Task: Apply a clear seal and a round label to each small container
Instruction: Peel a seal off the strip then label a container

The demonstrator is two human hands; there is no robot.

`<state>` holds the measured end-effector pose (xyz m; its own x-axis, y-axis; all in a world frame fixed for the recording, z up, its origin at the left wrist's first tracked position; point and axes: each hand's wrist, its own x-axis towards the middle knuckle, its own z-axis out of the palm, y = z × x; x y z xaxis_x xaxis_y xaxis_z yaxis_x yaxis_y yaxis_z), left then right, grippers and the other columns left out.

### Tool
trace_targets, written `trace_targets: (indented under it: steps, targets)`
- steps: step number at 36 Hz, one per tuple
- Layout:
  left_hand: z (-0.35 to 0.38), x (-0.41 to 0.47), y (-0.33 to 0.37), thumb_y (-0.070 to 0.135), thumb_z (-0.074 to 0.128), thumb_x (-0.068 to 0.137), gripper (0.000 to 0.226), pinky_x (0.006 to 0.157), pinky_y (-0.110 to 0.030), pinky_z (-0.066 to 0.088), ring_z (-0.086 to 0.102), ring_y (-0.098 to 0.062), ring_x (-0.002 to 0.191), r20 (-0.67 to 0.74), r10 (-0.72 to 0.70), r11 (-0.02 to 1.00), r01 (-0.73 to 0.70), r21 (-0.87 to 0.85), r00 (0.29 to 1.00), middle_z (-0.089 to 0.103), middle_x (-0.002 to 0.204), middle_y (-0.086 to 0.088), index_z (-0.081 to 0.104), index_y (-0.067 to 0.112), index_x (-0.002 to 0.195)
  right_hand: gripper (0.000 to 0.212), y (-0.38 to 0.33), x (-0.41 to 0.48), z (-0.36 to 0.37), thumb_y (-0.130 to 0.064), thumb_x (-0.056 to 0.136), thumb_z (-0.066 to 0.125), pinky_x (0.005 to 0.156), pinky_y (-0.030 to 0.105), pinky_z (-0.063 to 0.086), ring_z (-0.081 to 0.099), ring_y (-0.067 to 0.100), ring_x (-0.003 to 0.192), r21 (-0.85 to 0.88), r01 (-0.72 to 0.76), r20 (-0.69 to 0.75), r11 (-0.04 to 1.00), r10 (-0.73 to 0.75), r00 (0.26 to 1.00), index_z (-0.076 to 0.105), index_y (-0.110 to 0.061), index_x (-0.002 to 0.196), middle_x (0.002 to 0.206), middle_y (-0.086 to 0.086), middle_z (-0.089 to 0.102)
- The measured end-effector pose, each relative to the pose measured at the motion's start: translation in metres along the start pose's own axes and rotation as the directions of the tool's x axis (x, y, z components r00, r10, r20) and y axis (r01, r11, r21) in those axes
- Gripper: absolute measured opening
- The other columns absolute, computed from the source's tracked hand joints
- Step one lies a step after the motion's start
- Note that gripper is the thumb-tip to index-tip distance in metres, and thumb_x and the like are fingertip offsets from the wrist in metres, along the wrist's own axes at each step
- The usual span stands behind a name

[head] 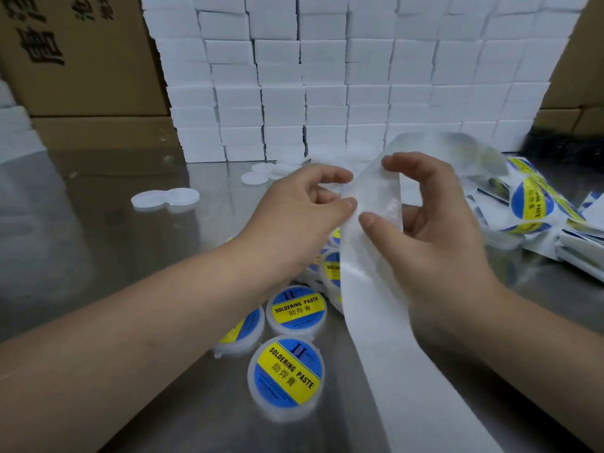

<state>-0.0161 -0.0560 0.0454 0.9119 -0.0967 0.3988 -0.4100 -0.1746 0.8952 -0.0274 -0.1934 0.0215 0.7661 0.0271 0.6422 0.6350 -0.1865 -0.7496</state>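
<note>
**A:** Starting at the left hand (307,204): pinching what?

**B:** Nipping the left edge of the white liner strip (369,289) between thumb and forefinger, other fingers curled under. Probably picking at a seal to lift it off. Too clear to make out against the paper, so cannot say for certain.

**A:** And the right hand (434,230)?

**B:** Gripping the same strip from the other side, thumb low on its face, forefinger hooked over the top bend. Likely keeping the paper taut and folded back, so as to raise an edge for the left to catch.

**A:** Posture?

**B:** Both forearms reaching in from below, wrists raised, working above the table (98,223) rather than on it. Letting the strip's tail run down toward the body, with the far end arching off to the right, blurred.

**A:** Further out?

**B:** Just beneath the hands, a cluster of labelled containers (285,374) lying lid-up, round yellow-and-blue labels already on. Kept close, presumably as the finished pile. Farther left and well apart, bare white discs (165,199), lids or containers, cannot tell which. To the right, loose label sheets (531,197). Behind everything, a wall of white boxes (327,76) between brown cartons (81,60).
</note>
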Motion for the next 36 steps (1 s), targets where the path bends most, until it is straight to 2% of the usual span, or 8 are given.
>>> trace_targets:
  steps: [6,11,15,18,24,27,31,36]
  targets:
    - [-0.001,0.000,-0.003,0.014,0.061,0.084,0.023,0.055,-0.008,0.042,0.053,-0.003,0.058,-0.036,0.040,0.998,-0.038,0.045,0.999,0.060,0.060,0.017,0.059,0.037,0.086,0.019,0.000,0.009,-0.005,-0.028,0.077,0.054,0.068,0.010,0.040,0.053,-0.011,0.079,-0.027,0.020,-0.190,0.999,-0.025,0.982,0.043,-0.036,0.091,0.097,-0.021,0.055]
    - [0.003,0.001,-0.003,0.032,0.057,0.084,0.014,0.083,-0.031,0.051,0.066,-0.010,0.083,0.007,-0.102,0.992,0.101,0.077,0.995,0.070,0.080,0.010,0.062,0.031,0.097,0.040,-0.001,0.004,-0.001,-0.010,0.073,0.049,0.051,0.018,0.041,0.060,0.008,0.061,0.014,0.031,-0.041,0.999,-0.030,0.999,0.042,-0.043,0.093,0.100,-0.033,0.054]
    - [0.002,0.001,0.004,0.018,0.038,0.093,0.023,0.085,-0.035,0.046,0.064,-0.009,0.065,0.013,-0.158,0.972,0.158,-0.174,0.987,0.068,0.063,0.004,0.059,0.027,0.090,0.048,-0.002,0.006,0.000,-0.014,0.069,0.053,0.060,0.030,0.047,0.062,0.018,0.072,0.036,0.058,0.007,0.998,-0.058,0.998,0.041,-0.051,0.096,0.105,-0.033,0.052]
    - [0.001,0.002,0.004,0.013,0.048,0.090,0.020,0.082,-0.030,0.051,0.066,-0.009,0.074,0.005,-0.149,0.972,0.148,-0.184,0.989,0.070,0.076,0.006,0.059,0.029,0.090,0.052,0.001,0.006,0.001,-0.016,0.069,0.056,0.064,0.035,0.048,0.062,0.018,0.073,0.069,0.039,0.052,0.997,-0.043,0.998,0.043,-0.059,0.095,0.104,-0.029,0.054]
    - [0.000,0.003,0.005,0.022,0.053,0.089,0.013,0.082,-0.032,0.052,0.066,-0.019,0.086,0.120,-0.305,0.831,0.326,-0.450,0.945,0.070,0.099,-0.008,0.061,0.018,0.099,0.052,0.001,0.001,0.003,-0.009,0.070,0.057,0.055,0.019,0.045,0.059,0.004,0.062,0.117,0.059,0.158,0.991,-0.077,0.984,0.044,-0.049,0.101,0.102,-0.024,0.056]
    - [-0.002,0.006,0.006,0.020,0.054,0.089,0.013,0.077,-0.028,0.053,0.066,-0.016,0.078,0.120,-0.322,0.781,0.335,-0.526,0.939,0.068,0.095,-0.006,0.061,0.015,0.099,0.045,-0.001,-0.003,0.003,-0.008,0.070,0.058,0.050,0.015,0.043,0.056,0.002,0.054,0.181,0.028,0.176,0.983,-0.061,0.982,0.045,-0.037,0.101,0.099,-0.021,0.059]
    - [-0.001,0.007,0.004,0.007,0.054,0.087,0.012,0.067,-0.023,0.053,0.063,-0.011,0.064,-0.006,-0.306,0.800,0.253,-0.543,0.952,0.068,0.076,0.000,0.063,0.015,0.087,0.027,-0.005,-0.002,0.001,-0.018,0.071,0.057,0.050,0.018,0.041,0.048,0.017,0.056,0.223,0.060,-0.006,0.973,-0.060,0.998,0.050,-0.031,0.094,0.089,-0.011,0.067]
    - [-0.001,0.007,0.002,0.006,0.058,0.086,0.019,0.054,-0.017,0.051,0.061,-0.005,0.053,-0.113,-0.245,0.873,0.168,-0.459,0.963,0.068,0.061,0.007,0.065,0.019,0.075,0.009,-0.001,0.009,-0.003,-0.032,0.074,0.054,0.065,0.032,0.049,0.061,0.007,0.063,0.167,-0.010,-0.217,0.986,0.047,0.975,0.057,-0.040,0.071,0.072,-0.014,0.060]
